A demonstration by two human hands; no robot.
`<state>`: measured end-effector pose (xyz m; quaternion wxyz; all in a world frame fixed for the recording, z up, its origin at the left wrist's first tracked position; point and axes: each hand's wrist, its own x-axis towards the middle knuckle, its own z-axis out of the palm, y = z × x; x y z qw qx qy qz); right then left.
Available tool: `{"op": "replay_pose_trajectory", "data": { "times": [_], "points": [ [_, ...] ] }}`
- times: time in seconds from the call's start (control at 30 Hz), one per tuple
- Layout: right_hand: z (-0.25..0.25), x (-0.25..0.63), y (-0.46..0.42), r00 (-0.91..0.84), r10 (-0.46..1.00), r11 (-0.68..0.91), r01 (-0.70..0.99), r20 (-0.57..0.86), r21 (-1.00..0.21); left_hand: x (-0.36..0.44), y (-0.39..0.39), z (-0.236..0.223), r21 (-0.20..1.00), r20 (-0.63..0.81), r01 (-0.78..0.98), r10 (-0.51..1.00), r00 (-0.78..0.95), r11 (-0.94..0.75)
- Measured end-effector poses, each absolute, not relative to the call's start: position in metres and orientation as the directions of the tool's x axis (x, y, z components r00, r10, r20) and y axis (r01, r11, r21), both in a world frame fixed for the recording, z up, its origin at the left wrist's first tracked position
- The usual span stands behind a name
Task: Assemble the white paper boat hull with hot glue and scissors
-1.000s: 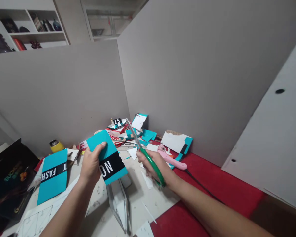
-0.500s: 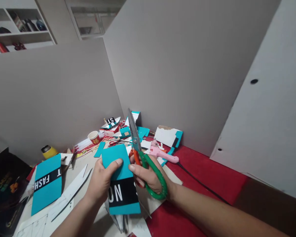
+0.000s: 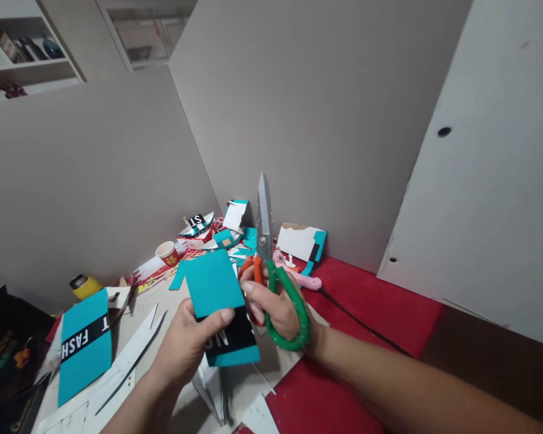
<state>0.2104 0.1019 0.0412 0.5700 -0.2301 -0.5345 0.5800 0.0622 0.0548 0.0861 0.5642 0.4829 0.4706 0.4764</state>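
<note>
My left hand (image 3: 187, 331) grips a teal piece of cardboard (image 3: 215, 277) with a black band and white letters, the thumb lying on its face over the band. Scissors (image 3: 263, 238) with one green and one orange handle are in my right hand (image 3: 276, 304), their closed blades pointing up and away from the cardboard. The fingers of my right hand are close to the cardboard's right edge; whether they touch it is unclear. Below the held piece, a folded pale cardboard shape (image 3: 210, 386) stands on the table, partly covered.
A pink glue gun (image 3: 310, 281) with a black cord lies right of my hands. Behind are a paper cup (image 3: 167, 253), a small model boat (image 3: 196, 224) and cardboard scraps (image 3: 301, 241). A teal lettered panel (image 3: 85, 367) and a yellow container (image 3: 85, 287) are at left.
The scissors have swung from leaning left to nearly upright. My left thumb sits lower on the cardboard, now over the black band, and the piece is tilted differently. The view has shifted slightly.
</note>
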Motion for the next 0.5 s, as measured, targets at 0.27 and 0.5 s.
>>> {"op": "replay_pose_trajectory", "data": {
  "times": [0.27, 0.5],
  "points": [
    [0.048, 0.209, 0.105, -0.295, 0.921, 0.159, -0.309, 0.253, -0.938, 0.024, 0.069, 0.117, 0.920, 0.199, -0.245, 0.904, -0.378, -0.305],
    [0.040, 0.207, 0.102, -0.252, 0.920, 0.243, -0.235, 0.301, -0.941, 0.014, 0.077, 0.119, 0.897, 0.215, -0.270, 0.879, -0.425, -0.350]
  ]
}}
